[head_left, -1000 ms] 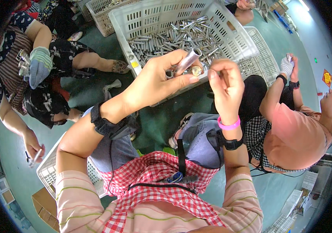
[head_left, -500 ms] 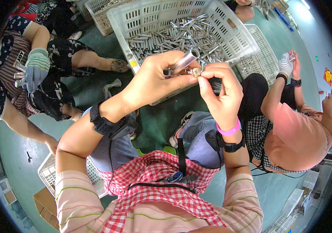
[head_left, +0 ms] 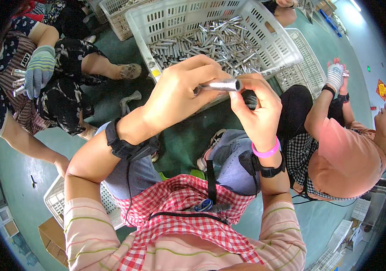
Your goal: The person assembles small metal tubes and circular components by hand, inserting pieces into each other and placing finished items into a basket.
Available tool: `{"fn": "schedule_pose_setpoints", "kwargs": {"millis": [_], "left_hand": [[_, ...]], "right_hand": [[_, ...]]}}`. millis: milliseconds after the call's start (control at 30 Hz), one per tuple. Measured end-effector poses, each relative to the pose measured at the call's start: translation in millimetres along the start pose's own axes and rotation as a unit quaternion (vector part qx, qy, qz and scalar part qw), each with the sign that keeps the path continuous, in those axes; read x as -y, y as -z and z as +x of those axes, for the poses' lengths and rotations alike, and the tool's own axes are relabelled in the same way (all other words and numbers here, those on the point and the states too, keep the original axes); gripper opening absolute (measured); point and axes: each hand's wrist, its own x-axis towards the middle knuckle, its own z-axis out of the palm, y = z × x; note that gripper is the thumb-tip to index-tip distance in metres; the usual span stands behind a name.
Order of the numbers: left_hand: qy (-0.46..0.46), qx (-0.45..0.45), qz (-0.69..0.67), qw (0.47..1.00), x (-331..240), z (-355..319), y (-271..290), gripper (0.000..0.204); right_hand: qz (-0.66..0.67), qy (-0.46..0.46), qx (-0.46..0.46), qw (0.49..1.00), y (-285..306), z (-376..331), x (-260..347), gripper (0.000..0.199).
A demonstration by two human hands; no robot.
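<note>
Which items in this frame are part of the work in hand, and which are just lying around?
In hand:
- left hand and right hand, both on one metal tube
- white crate of metal tubes

Lying about:
- empty white basket
- low basket
- cardboard box

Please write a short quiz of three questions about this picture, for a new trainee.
1. True or false: both hands touch the same metal tube.
2. Where do the loose metal tubes lie? A) white slotted crate B) cardboard box C) bare floor
3. Fill in: the right hand has a ____ band at its wrist.

Key
1. True: the left hand grips the tube and the right hand's fingers meet its end.
2. A
3. pink
</note>
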Motion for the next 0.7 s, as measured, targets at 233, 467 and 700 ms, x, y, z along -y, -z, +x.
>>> {"fn": "schedule_pose_setpoints", "kwargs": {"millis": [233, 467, 700], "left_hand": [[-0.015, 0.003, 0.098, 0.995, -5.0, -3.7, -0.2, 0.031], [0.014, 0.001, 0.018, 1.0, -0.7, -1.0, -3.7, 0.025], [0.08, 0.015, -0.066, 0.994, 2.6, -1.9, -5.2, 0.022]], "right_hand": [[-0.052, 0.005, 0.018, 0.998, -0.5, 2.5, 6.3, 0.015], [-0.048, -0.004, -0.006, 0.999, -5.1, 3.0, 4.2, 0.016], [0.102, -0.077, 0.008, 0.992, -2.8, -2.9, 0.0, 0.013]]}}
